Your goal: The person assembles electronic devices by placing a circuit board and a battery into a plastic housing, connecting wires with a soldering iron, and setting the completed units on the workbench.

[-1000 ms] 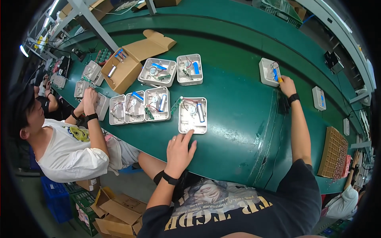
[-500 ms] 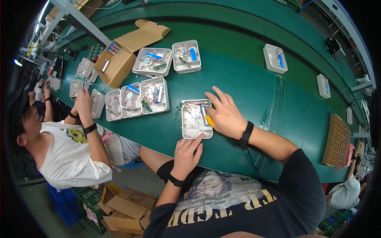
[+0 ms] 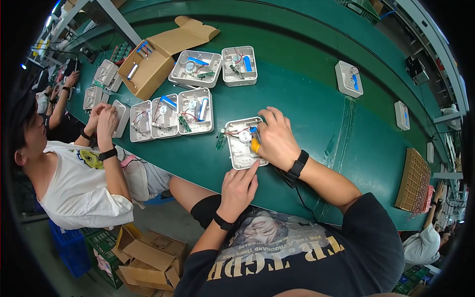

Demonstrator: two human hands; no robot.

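Observation:
An open white plastic housing [image 3: 241,159] lies on the green table before me, slightly turned. Inside it are a round white part [image 3: 245,136], thin red and dark wires and a blue cylindrical battery [image 3: 253,129], mostly hidden. A narrow green circuit board [image 3: 219,140] hangs over its left side on wires. My right hand [image 3: 279,141] bends over the housing's right side, its fingers closed on the battery. A yellow cover or piece [image 3: 255,145] shows at its thumb side. My left hand [image 3: 238,190] rests with outstretched fingers against the housing's near edge.
Several similar housings [image 3: 195,110] with batteries and boards stand left of mine, near an open cardboard box [image 3: 152,74]. Two more housings [image 3: 349,79] sit far right. A co-worker [image 3: 84,173] works at my left. A brown compartment tray [image 3: 413,175] lies at the right edge.
My right hand's fingers have bent in from a spread pose and now cover most of the battery. The housing has turned a little. My left hand stays at its near edge.

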